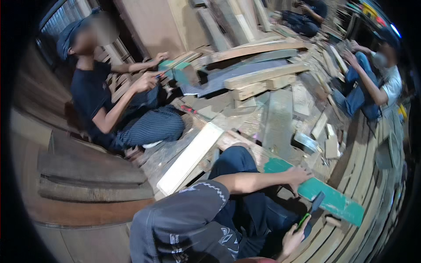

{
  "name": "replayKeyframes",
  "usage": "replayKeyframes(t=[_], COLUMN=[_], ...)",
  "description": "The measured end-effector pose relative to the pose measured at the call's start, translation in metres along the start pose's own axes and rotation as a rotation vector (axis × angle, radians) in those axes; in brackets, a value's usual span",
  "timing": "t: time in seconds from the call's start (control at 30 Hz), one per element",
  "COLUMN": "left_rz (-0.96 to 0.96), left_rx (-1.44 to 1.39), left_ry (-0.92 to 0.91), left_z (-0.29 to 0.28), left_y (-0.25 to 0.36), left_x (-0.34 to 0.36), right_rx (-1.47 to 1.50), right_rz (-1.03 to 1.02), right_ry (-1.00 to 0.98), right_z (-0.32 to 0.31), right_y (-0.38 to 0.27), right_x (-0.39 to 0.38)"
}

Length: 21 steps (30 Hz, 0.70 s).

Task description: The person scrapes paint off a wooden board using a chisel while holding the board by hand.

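Gripping board [340,205] and scraper [317,201], left and right hands [299,176] [292,241] are apart; bucket [384,155] interior unclear.

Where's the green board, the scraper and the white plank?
Green board [334,199]: head view, on its painted face.
Scraper [318,201]: head view, on its dark blade.
White plank [191,158]: head view, on its broad face.

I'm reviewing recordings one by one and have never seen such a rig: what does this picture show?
There is no machine, just a person's bare hands. The single picture comes from the left of two fisheye cameras on that person's head, looking down, so straight edges bend. The left hand lies on a green-painted board; the right hand grips a green-handled tool, its dark blade over that board. Wood pieces lie around, including a white board. Other people sit nearby.
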<state>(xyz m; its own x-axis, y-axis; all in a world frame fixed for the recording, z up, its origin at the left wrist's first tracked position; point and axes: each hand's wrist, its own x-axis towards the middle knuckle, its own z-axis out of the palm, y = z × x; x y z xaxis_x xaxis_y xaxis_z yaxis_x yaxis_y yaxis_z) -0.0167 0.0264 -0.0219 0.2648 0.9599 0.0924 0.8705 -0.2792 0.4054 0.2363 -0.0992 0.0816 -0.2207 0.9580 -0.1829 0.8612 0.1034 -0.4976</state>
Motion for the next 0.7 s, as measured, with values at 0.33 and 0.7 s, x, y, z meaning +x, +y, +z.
replayKeyframes(t=[0.33, 0.7], left_rz=[-0.068, -0.087], left_rx=[0.219, 0.194], left_ry=[-0.001, -0.223], left_z=[-0.041, -0.019], left_y=[-0.009, 0.004], left_x=[-0.009, 0.006], right_rx=[0.414, 0.713], right_rz=[-0.094, 0.22], right_ry=[0.229, 0.601], right_z=[-0.058, -0.047], right_y=[0.05, 0.226], right_x=[-0.004, -0.093])
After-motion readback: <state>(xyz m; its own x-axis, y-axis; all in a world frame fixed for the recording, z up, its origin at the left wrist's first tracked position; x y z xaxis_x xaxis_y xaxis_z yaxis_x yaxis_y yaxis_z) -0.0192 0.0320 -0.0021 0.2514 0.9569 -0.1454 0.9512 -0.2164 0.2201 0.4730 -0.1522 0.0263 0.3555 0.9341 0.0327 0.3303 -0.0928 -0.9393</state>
